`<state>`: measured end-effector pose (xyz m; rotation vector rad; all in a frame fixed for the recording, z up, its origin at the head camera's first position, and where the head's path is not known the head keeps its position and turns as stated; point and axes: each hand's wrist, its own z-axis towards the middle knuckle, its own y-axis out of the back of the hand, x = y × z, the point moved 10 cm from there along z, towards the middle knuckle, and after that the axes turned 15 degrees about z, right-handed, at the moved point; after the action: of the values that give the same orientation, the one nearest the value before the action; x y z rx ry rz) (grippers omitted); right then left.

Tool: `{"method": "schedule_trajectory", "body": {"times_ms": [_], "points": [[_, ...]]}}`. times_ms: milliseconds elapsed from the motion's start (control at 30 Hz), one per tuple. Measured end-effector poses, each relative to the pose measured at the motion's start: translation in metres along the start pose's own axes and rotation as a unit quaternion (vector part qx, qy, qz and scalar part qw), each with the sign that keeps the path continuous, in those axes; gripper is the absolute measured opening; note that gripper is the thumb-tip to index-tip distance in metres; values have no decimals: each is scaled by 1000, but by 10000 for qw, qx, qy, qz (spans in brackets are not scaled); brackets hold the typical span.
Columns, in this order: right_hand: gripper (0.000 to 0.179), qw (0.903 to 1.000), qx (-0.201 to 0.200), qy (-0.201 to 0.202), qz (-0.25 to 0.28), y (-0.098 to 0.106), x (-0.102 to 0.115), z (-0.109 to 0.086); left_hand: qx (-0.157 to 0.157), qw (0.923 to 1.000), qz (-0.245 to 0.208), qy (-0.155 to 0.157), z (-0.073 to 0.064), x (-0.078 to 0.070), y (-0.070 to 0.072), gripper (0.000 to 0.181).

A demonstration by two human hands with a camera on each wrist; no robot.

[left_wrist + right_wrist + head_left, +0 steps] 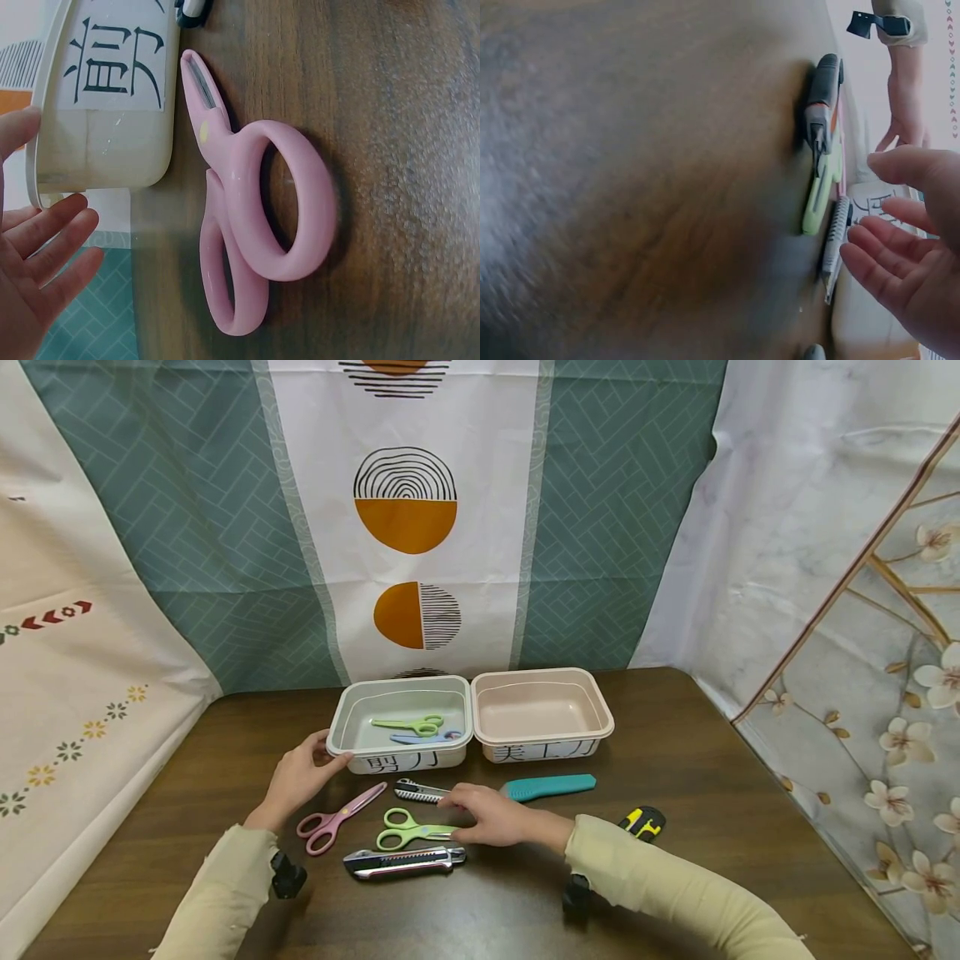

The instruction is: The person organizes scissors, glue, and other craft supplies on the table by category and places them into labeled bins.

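My left hand (303,777) rests at the front left corner of a grey-green plastic bin (337,727), thumb and fingertips touching its rim. Its front label (116,56) has black characters. Pink scissors (232,161) lie on the table below this hand. My right hand (491,814) is over the table with fingers apart, holding nothing in the right wrist view. Beneath and beside its fingertips are light green scissors (405,831) and a small box cutter (420,791). A larger black-and-silver box cutter (405,862) lies nearer me.
Inside the left bin lie green scissors (408,725) and blue scissors (427,738). A pale pink bin (540,747) stands against its right side. A teal cutter (551,787) lies in front of that bin. Farther right, a yellow-and-black cutter (642,822) shows partly behind my right sleeve.
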<state>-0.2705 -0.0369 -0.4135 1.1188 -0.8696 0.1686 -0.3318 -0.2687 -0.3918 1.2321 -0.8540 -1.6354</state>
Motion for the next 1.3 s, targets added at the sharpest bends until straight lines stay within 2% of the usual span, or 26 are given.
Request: {"method": "schedule_trajectory", "body": {"times_ms": [300,800,1033,1300], "points": [[35,9990,17,-428,-123,-8,-11,-2,-4,10000,4,31,0,1,-1,61],[17,9970,-140,-522,-550,-13,-18,2,-39,10000,-58,-11,-1,1,-1,61],[12,9977,-155,-596,-283,-14,-20,5,-20,10000,-40,-12,0,3,-3,61],[15,9967,-185,-789,74,-14,-25,6,-47,10000,-21,-7,1,4,-3,61]]}}
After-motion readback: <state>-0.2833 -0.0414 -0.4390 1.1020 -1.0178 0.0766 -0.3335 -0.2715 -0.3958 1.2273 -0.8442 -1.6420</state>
